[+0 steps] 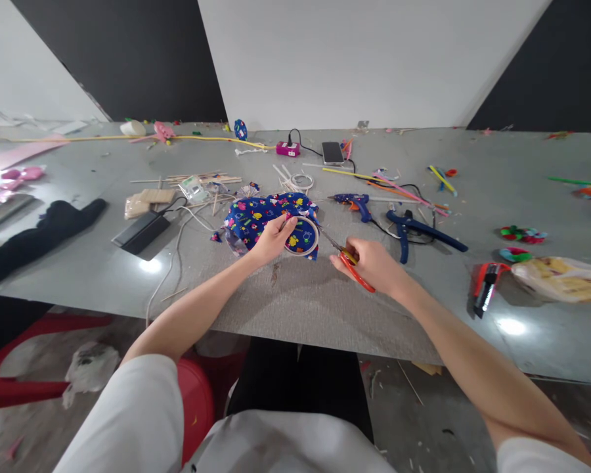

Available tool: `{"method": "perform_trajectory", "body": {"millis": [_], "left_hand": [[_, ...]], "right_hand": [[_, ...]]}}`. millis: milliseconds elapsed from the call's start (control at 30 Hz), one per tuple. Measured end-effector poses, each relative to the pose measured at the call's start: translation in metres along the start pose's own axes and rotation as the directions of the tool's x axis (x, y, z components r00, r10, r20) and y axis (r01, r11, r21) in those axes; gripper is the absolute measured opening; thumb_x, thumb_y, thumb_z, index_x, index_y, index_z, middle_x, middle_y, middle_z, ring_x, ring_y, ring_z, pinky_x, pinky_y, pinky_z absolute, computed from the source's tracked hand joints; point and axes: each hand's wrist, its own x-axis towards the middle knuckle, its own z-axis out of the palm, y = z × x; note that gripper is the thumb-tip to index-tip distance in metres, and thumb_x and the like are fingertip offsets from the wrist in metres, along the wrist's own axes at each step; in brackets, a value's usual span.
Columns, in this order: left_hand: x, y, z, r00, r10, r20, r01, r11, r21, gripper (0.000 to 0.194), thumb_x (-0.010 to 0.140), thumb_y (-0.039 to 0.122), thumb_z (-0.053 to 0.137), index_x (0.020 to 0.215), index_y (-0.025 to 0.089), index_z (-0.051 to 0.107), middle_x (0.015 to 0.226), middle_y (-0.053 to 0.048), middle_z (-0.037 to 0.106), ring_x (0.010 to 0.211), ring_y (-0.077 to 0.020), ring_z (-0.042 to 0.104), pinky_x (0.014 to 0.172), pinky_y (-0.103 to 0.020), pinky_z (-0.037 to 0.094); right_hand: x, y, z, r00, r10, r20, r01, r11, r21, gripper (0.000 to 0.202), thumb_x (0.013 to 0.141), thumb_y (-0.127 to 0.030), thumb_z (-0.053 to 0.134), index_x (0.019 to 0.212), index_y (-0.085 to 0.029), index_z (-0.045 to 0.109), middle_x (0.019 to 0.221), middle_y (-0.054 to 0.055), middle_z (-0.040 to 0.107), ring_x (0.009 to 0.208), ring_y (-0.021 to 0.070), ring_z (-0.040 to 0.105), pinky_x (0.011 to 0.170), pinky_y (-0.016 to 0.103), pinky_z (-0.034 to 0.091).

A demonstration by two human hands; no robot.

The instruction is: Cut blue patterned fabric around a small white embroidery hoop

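Blue patterned fabric [249, 213] lies bunched in front of me, with a round hoop [303, 254] set against its right part. My left hand [274, 240] is closed on the fabric and the hoop's left edge. In my right hand [372, 263] is a pair of scissors [357, 271] with orange-red and yellow handles. The blades point left toward the hoop's right rim, close to the fabric there; whether they touch it I cannot tell. My right fingers are wrapped round the handles and partly hide them.
Right of the fabric lie a blue glue gun [353, 202] and a dark blue hand tool [421, 230]. A cutter knife [486, 289] is near the right front edge. Behind are a phone [332, 153] and a purple power adapter [288, 149]. A black box [142, 233] with cables sits left.
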Motion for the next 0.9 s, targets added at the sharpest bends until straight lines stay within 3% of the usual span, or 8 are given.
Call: {"method": "perform_trajectory", "body": {"millis": [900], "left_hand": [[-0.001,0.007,0.001,0.996,0.062,0.06,-0.064,0.997,0.033,0.059,0.095,0.076,0.056,0.074,0.021,0.046,0.066,0.003,0.037,0.059,-0.0118,0.03,0.056,-0.027,0.027]], "right_hand": [[0.002,0.009,0.0,1.0,0.004,-0.014,-0.002,0.993,0.121,0.054,0.088,-0.061,0.069,0.064,-0.023,0.039,0.058,-0.005,0.041,0.058,0.0119,0.031,0.055,0.03,0.024]]}}
